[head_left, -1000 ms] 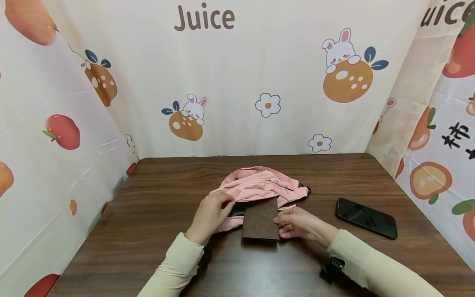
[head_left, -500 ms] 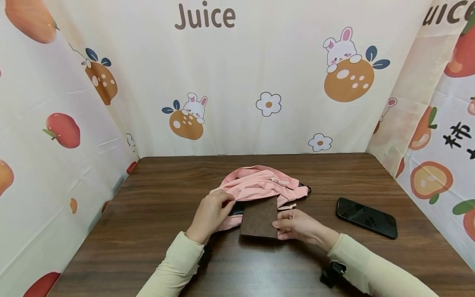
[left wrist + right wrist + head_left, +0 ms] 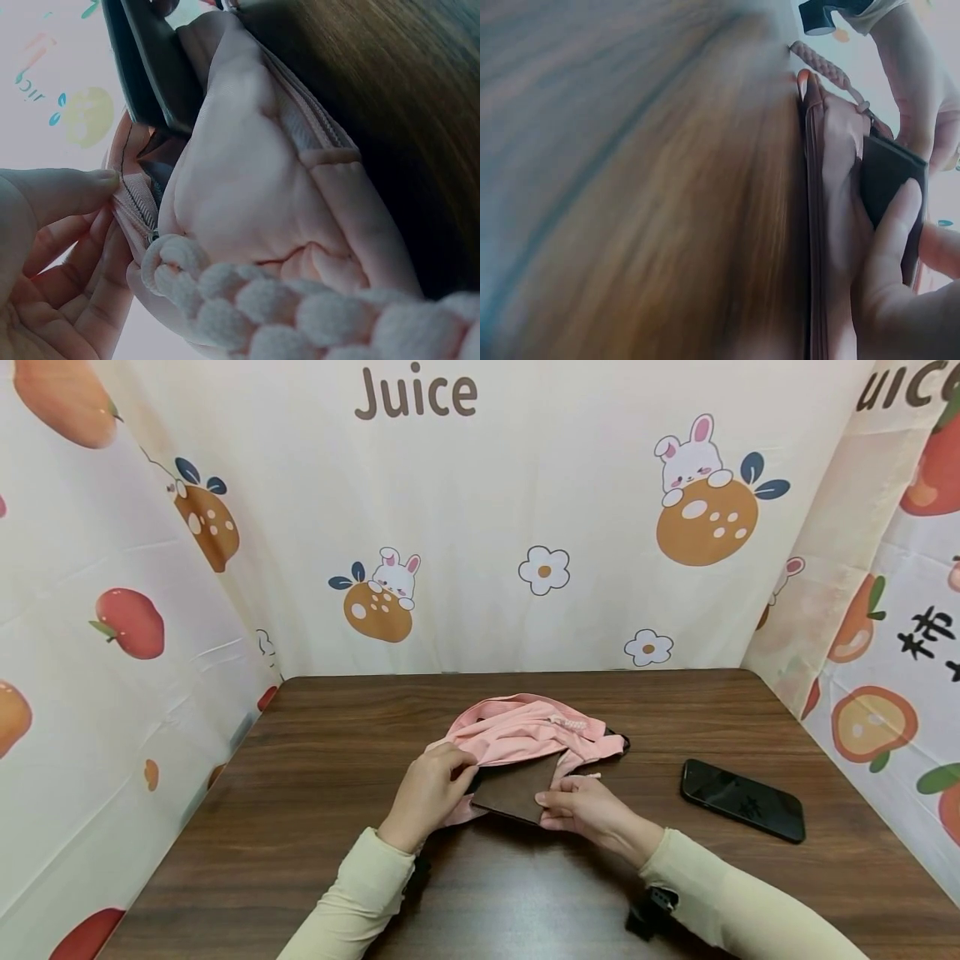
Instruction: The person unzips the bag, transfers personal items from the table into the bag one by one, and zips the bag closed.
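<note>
A pink zippered bag (image 3: 510,735) lies on the table, its opening toward me. My left hand (image 3: 423,789) pinches the edge of that opening between thumb and fingers; the left wrist view shows the zipper teeth (image 3: 136,204) beside the thumb. A brown leather wallet (image 3: 517,789) sits partly inside the bag, tilted, its far end hidden under the pink fabric. My right hand (image 3: 592,812) pinches the wallet's near right corner. Two layers of the wallet (image 3: 161,67) stand slightly apart in the left wrist view. A pale braided cord (image 3: 270,307) hangs from the zipper pull.
A black smartphone (image 3: 742,800) lies on the wooden table (image 3: 337,727) to the right of the bag. Behind the table and along both sides hangs a white curtain (image 3: 465,510) with printed fruit and rabbits.
My right hand has moved left and away from me, pushing the wallet deeper into the bag and turning it. Less of the wallet shows now. The left hand has kept its hold.
</note>
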Action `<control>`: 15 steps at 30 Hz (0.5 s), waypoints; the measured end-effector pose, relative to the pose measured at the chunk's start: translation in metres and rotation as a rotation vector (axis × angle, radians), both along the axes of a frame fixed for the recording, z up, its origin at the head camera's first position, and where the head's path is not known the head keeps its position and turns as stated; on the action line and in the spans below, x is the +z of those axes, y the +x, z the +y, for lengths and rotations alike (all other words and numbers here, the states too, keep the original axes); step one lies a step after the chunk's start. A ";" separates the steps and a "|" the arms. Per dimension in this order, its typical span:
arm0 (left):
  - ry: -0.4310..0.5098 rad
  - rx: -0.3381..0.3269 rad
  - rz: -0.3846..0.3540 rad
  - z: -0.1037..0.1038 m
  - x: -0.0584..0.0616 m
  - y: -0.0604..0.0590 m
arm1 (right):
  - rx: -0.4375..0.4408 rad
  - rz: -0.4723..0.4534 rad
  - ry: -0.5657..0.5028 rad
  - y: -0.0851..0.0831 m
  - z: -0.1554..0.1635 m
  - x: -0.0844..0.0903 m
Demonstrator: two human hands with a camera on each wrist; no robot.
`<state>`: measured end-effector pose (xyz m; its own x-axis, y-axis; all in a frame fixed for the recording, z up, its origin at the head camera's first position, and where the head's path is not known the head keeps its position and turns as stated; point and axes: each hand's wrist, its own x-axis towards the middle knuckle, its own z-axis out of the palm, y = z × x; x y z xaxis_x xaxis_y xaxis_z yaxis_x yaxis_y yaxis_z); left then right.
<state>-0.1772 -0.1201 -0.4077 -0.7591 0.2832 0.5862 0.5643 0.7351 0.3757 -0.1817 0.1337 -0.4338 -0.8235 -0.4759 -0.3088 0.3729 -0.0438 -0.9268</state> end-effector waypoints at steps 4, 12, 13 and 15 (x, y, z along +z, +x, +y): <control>0.002 -0.001 0.006 0.001 0.000 0.000 | -0.065 -0.016 -0.022 -0.004 -0.008 0.000; 0.001 0.000 0.006 0.002 0.000 0.002 | -0.105 -0.027 -0.022 -0.009 -0.021 0.002; 0.001 0.002 0.006 0.002 0.000 0.002 | -0.103 -0.025 -0.017 -0.009 -0.022 0.002; 0.000 0.003 0.005 0.002 0.000 0.001 | -0.100 -0.022 -0.016 -0.010 -0.026 0.004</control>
<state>-0.1758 -0.1180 -0.4075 -0.7570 0.2813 0.5898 0.5640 0.7370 0.3725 -0.1918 0.1080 -0.4303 -0.8603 -0.3967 -0.3201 0.3858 -0.0963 -0.9175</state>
